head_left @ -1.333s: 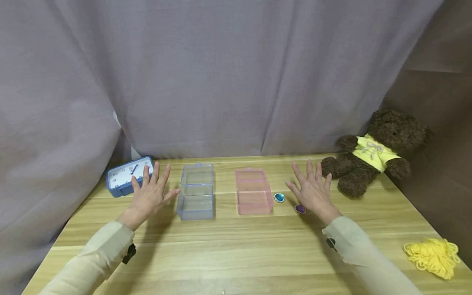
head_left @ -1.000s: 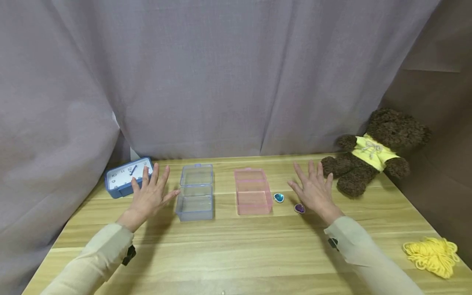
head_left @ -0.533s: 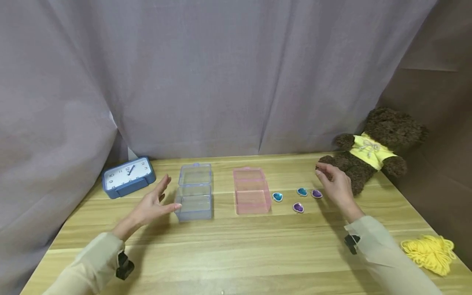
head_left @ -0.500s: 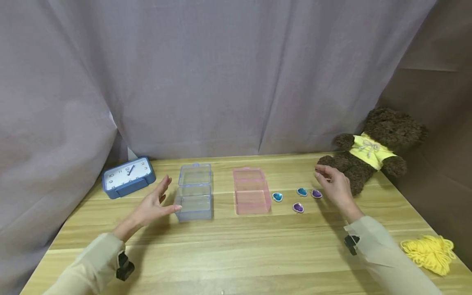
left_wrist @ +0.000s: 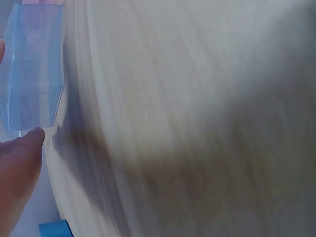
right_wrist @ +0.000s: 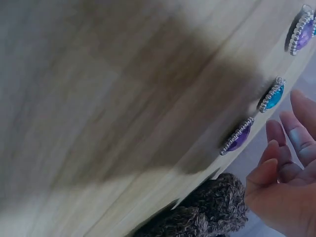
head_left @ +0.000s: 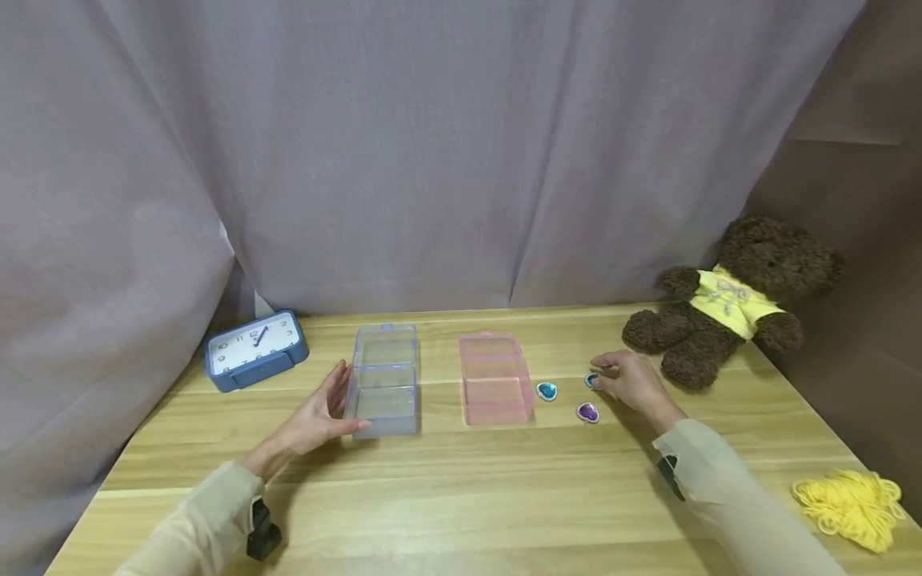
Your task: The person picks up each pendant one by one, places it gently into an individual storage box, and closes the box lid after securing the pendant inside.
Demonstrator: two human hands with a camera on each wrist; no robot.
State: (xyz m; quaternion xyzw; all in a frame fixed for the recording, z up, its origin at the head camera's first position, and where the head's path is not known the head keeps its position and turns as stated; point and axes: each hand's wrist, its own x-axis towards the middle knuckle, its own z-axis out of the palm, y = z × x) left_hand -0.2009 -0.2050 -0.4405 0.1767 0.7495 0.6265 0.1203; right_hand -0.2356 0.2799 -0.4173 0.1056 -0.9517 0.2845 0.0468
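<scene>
My left hand (head_left: 311, 422) is at the near left corner of a clear blue plastic box (head_left: 392, 426) with its lid folded back. Its thumb (left_wrist: 29, 148) reaches the box's corner, and the other fingers lie along the left side. My right hand (head_left: 637, 386) is low over the table, thumb and fingers parted at a teal heart-shaped gem (right_wrist: 273, 97) with a beaded rim. Beside that gem sits a purple gem (right_wrist: 239, 139), hidden under the hand in the head view. Another teal gem (head_left: 547, 391) and another purple gem (head_left: 587, 413) lie nearer the pink box (head_left: 499, 413), whose lid is also back.
A blue clock (head_left: 255, 352) lies at the back left. At the back right a brown teddy bear (head_left: 695, 352) in a yellow top leans against the curtain (head_left: 403, 160). Yellow yarn (head_left: 850, 508) lies by the table's right edge.
From hovering spread above the table, both hands have come down. The left moved right to the blue box; the right first drew back, then came left and down to the farther teal gem.
</scene>
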